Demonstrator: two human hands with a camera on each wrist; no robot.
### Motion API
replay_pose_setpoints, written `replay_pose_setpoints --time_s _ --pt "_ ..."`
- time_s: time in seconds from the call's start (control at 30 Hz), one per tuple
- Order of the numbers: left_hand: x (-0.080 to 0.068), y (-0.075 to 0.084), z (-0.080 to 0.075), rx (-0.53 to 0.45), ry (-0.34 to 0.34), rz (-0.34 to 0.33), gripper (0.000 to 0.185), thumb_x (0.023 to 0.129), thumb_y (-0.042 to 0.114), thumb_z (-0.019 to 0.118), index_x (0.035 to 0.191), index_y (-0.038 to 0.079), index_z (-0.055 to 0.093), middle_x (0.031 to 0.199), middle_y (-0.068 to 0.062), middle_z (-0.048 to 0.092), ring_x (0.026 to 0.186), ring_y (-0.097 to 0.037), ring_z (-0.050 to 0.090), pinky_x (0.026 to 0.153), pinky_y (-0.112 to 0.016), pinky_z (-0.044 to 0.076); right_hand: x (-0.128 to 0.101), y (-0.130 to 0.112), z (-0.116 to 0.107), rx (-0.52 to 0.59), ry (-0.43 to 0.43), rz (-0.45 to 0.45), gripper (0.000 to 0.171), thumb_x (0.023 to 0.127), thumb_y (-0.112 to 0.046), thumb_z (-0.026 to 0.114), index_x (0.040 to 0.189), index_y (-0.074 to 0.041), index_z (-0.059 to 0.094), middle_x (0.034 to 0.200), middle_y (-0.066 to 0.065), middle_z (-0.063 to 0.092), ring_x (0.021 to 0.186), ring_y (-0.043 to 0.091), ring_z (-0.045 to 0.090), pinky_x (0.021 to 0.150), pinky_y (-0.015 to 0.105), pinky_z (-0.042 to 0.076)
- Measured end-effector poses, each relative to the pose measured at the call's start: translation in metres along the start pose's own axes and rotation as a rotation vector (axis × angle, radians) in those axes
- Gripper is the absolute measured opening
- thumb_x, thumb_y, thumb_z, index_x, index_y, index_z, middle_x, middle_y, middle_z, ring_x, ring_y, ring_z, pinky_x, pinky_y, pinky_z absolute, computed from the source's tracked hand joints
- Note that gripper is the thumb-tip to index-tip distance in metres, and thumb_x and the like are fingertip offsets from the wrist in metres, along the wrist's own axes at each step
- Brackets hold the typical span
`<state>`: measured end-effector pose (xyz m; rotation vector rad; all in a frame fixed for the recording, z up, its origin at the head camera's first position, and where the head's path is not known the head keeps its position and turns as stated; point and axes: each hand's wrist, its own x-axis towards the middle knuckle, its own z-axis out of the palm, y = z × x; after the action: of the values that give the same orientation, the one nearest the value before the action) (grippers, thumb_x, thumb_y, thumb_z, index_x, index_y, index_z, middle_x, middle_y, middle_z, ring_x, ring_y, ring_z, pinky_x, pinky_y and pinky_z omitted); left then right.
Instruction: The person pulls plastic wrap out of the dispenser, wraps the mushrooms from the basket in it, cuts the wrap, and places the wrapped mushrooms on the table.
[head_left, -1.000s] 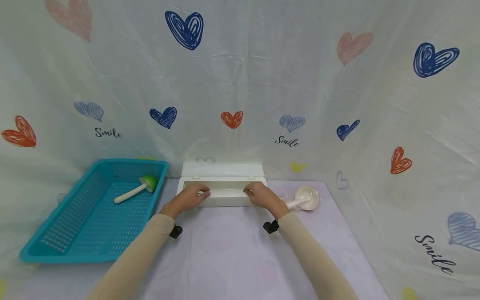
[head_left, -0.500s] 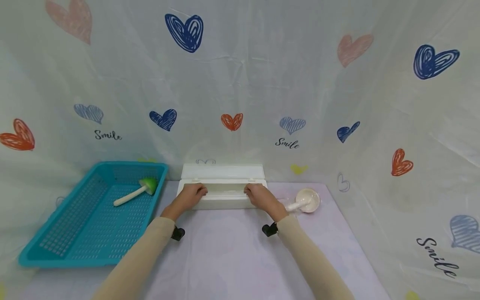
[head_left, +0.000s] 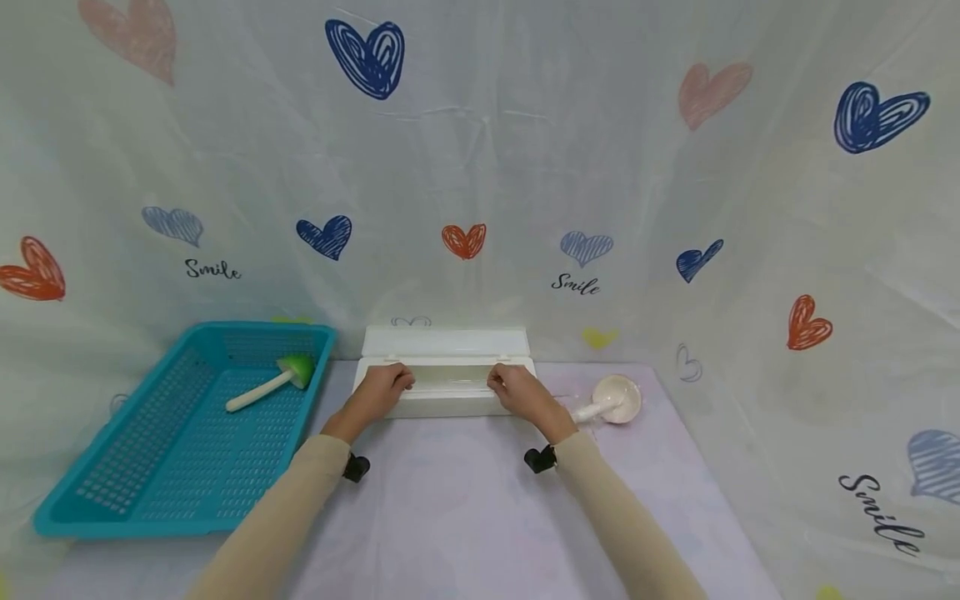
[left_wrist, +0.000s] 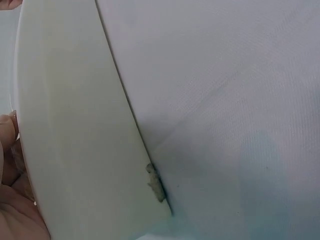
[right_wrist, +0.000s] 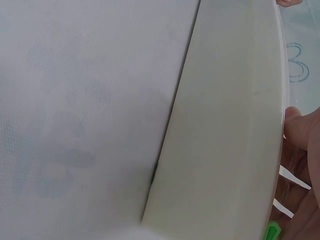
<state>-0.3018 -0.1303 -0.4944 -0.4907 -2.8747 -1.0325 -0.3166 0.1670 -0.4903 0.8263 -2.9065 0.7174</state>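
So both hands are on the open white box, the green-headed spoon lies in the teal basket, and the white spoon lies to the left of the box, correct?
Not quite. The head view shows the white spoon to the right of the open white box, beside the right hand. The rest holds: the left hand is also on the box, and the green-headed spoon lies in the teal basket.

The long white rectangular plastic box [head_left: 447, 392] lies crosswise at the back of the counter, its hinged lid [head_left: 447, 341] open and standing upright against the curtain behind.

white box [left_wrist: 75, 125] cut by frame edges | fingers [head_left: 401, 381] partly hidden over box rim | contents unclear
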Motion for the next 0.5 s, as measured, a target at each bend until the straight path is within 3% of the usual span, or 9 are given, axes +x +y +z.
replay_pose_setpoints --time_s 0.17,0.3,0.5 --pt "0.0016 0.0038 0.0021 -0.061 0.008 -0.029 0.012 0.097 0.014 0.071 0.098 0.002 0.070 0.091 -0.009 0.073 0.090 -0.025 0.068 0.082 -0.043 0.057 -0.0015 -0.0020 -0.0026 -0.011 0.031 0.029 0.008 0.103 -0.009 0.062 0.104 -0.003 0.067 0.094 0.008 0.073 0.080 0.015 0.065 0.075 0.034 0.056" --pt "0.0018 0.0058 0.0041 -0.079 0.040 -0.049 0.009 0.097 0.011 0.071 0.096 0.002 0.071 0.089 -0.009 0.073 0.084 -0.021 0.066 0.076 -0.038 0.056 -0.0035 -0.0019 -0.0020 -0.016 0.041 0.045 0.010 0.102 -0.007 0.062 0.107 -0.002 0.069 0.097 0.009 0.075 0.086 0.019 0.069 0.080 0.036 0.058" --pt "-0.0044 0.0012 0.0057 -0.072 0.107 -0.036 0.015 0.097 0.010 0.070 0.107 -0.001 0.074 0.098 -0.014 0.077 0.089 -0.027 0.071 0.079 -0.042 0.058 -0.0018 -0.0019 0.0038 -0.023 0.062 -0.022 0.014 0.100 -0.006 0.064 0.107 0.001 0.074 0.104 0.011 0.078 0.099 0.026 0.074 0.088 0.039 0.059"
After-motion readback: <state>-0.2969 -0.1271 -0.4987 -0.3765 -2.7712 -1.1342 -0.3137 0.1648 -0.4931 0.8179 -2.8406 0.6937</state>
